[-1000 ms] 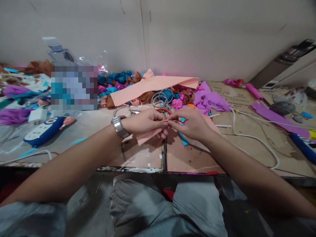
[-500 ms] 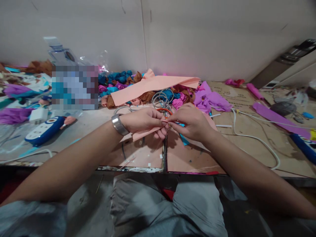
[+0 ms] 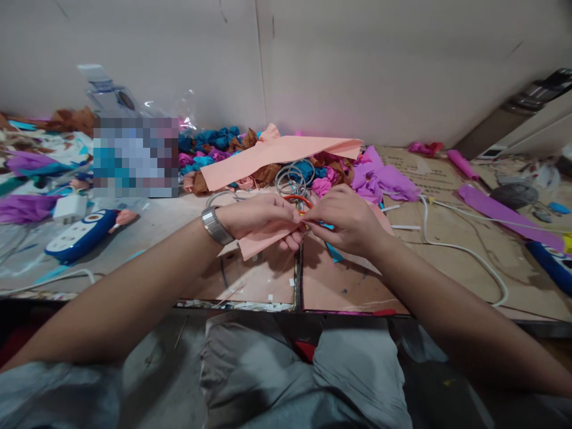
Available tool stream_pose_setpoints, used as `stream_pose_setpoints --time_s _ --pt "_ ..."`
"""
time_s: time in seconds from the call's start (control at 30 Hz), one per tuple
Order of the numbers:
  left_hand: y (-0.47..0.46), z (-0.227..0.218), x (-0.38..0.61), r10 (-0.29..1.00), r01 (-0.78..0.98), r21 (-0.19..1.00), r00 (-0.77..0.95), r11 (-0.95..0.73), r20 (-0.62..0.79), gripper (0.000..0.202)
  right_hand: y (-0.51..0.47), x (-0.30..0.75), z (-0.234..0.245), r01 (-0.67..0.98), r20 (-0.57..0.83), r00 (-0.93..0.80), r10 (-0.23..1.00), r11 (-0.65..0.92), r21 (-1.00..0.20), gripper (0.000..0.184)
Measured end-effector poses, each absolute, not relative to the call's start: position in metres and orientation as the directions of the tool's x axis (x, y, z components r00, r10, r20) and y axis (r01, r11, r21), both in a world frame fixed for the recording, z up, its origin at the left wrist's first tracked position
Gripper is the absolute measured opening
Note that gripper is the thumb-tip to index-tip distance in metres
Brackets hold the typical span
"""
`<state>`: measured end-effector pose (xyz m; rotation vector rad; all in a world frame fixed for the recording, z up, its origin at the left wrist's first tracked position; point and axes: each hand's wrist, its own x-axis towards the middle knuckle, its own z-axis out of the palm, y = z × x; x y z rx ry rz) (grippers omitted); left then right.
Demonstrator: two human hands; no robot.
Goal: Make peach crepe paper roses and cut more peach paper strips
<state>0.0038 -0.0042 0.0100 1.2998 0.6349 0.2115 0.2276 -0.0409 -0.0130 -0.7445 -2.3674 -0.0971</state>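
In the head view, the person's two forearms come in from the bottom corners and meet over the middle of the table (image 3: 170, 229). The left hand (image 3: 263, 219), with a metal watch (image 3: 215, 226) on its wrist, and the right hand (image 3: 347, 221) are brought fingertip to fingertip, each pinching the near end of a small pink paper piece (image 3: 258, 242). The piece hangs from that pinch under the left palm, its long axis slanting down and to the left, so most of it lies on the left hand's side and only its tip reaches the right hand. Just behind the fingertips sit an orange ring (image 3: 297, 200) and a cluster of metal rings (image 3: 292, 177), and beyond them lies a long pink paper strip (image 3: 279, 155) across crumpled blue, brown and purple paper (image 3: 385, 179). A white cable (image 3: 469, 253) loops to the right. Faint printing shows on the cardboard (image 3: 417, 171) there, too blurred to read; no brand is legible.
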Motion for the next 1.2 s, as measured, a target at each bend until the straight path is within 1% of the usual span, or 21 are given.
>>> stream_pose_setpoints --time_s 0.07,0.1,0.23,0.3,0.4,0.5,0.57,0.67,0.8,0.9,1.0,1.13,1.2 --pt "-0.0037 0.0088 0.0030 0.506 0.228 0.954 0.810 0.192 -0.295 0.034 -0.0411 0.2271 -0.0131 0.537 0.603 -0.633 0.485 0.836 -0.109 0.017" --pt "-0.0032 0.0078 0.0024 0.513 0.236 0.954 0.805 0.185 -0.298 0.035 -0.0411 0.2267 -0.0133 0.537 0.606 -0.632 0.483 0.837 -0.107 0.017" --pt "-0.0012 0.0041 0.0011 0.507 0.193 0.922 0.788 0.334 -0.349 0.024 -0.0403 0.2249 -0.0153 0.555 0.607 -0.610 0.509 0.822 -0.131 0.015" --pt "-0.0015 0.0041 0.0017 0.505 0.181 0.906 0.781 0.382 -0.368 0.021 -0.0399 0.2239 -0.0165 0.565 0.604 -0.595 0.530 0.810 -0.154 0.013" --pt "-0.0033 0.0055 0.0039 0.524 0.177 0.902 0.763 0.393 -0.379 0.020 -0.0401 0.2228 -0.0181 0.604 0.588 -0.567 0.577 0.776 -0.179 0.013" --pt "-0.0045 0.0051 0.0052 0.561 0.180 0.915 0.742 0.360 -0.366 0.019 -0.0406 0.2221 -0.0196 0.638 0.567 -0.539 0.623 0.742 -0.208 0.012" --pt "-0.0039 0.0033 0.0046 0.584 0.196 0.936 0.738 0.293 -0.338 0.020 -0.0407 0.2215 -0.0206 0.642 0.570 -0.516 0.640 0.729 -0.238 0.011" --pt "-0.0020 0.0002 0.0030 0.600 0.224 0.964 0.754 0.146 -0.266 0.025 -0.0403 0.2209 -0.0219 0.648 0.579 -0.482 0.658 0.712 -0.270 0.010" --pt "-0.0021 0.0007 0.0029 0.634 0.254 0.967 0.751 -0.022 -0.183 0.027 -0.0392 0.2209 -0.0229 0.648 0.562 -0.466 0.683 0.696 -0.310 0.011" --pt "-0.0030 0.0028 0.0031 0.678 0.323 0.924 0.728 -0.206 -0.103 0.030 -0.0392 0.2205 -0.0220 0.627 0.541 -0.443 0.715 0.678 -0.382 0.010" --pt "-0.0015 0.0024 0.0019 0.661 0.371 0.857 0.749 -0.357 -0.049 0.033 -0.0401 0.2194 -0.0199 0.602 0.501 -0.436 0.747 0.656 -0.454 0.009" --pt "0.0009 0.0007 0.0004 0.645 0.423 0.771 0.764 -0.476 -0.021 0.034 -0.0410 0.2186 -0.0190 0.575 0.433 -0.423 0.796 0.606 -0.551 0.006" --pt "0.0004 0.0016 0.0003 0.639 0.438 0.744 0.769 -0.505 -0.019 0.034 -0.0407 0.2190 -0.0202 0.548 0.414 -0.425 0.805 0.593 -0.590 0.005"
